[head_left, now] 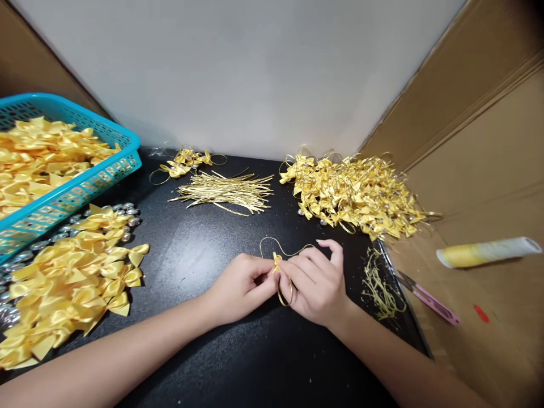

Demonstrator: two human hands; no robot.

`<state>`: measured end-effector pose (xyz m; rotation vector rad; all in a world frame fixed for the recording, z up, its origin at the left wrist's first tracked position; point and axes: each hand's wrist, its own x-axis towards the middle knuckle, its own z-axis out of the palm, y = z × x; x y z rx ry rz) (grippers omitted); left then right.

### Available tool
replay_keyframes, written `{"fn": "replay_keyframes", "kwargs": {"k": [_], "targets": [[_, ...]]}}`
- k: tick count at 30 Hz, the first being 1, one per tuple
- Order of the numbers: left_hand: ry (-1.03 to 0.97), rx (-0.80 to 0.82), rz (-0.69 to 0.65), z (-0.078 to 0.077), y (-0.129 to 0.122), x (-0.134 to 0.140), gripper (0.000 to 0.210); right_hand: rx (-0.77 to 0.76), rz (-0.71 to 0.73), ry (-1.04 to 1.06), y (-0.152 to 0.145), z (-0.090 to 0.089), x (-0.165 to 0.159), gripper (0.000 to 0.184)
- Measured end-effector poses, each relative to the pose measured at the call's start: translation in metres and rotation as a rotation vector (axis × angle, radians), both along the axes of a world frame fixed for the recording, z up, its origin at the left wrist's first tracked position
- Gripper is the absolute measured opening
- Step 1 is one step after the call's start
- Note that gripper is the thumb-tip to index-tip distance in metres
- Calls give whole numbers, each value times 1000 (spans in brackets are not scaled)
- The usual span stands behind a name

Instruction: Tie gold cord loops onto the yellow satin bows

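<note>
Over the middle of the black table, my left hand [246, 286] pinches a small yellow bow [277, 262] between thumb and forefinger. My right hand [317, 280] closes on the same bow from the other side, its little finger raised. A loop of gold cord [285, 300] hangs below the fingertips. Thin gold thread [272, 239] arcs up behind the bow toward my right fingers. Most of the bow is hidden by the fingertips. Beyond the hands lies a bundle of cut gold cords [225, 191].
A turquoise basket [131, 148] of yellow bows stands at left, with loose bows [72, 277] and silver beads [130, 209] before it. Looped bows [352, 192] are heaped at back right, a few [187, 161] at back left. Thread scraps [380, 289], pink-handled snips [433, 300] and a tube [488, 252] lie right.
</note>
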<state>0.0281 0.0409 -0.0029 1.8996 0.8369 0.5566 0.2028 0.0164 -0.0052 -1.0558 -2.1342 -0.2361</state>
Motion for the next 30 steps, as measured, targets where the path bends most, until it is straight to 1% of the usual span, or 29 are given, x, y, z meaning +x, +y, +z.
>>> {"fn": "replay_keyframes", "kwargs": {"k": [2,7,13,17,19,22,26,28,30], "targets": [[8,3,2,0,1,0,35,-64,1,67,1,1,-1,7],[-22,-42,-9,1,3,-1,34,-244,-26,240,4,4,-2,13],[-55,-45,9,-1,5,-4,36,-336,-48,331,4,5,-2,15],[-72,-24,-3,-1,5,-5,35,-400,-25,370,5,6,-1,14],[-82,-20,-14,0,4,-4,34,-403,-15,364,5,6,-1,12],[-82,-12,-9,0,4,-4,35,-364,-8,312,4,5,1,10],[-71,36,-8,-1,4,-3,35,-298,23,134,3,4,4,13],[-73,57,-18,0,5,-3,34,-324,57,64,4,4,4,18],[-70,78,-19,0,5,-3,33,-380,81,67,4,4,4,22]]}}
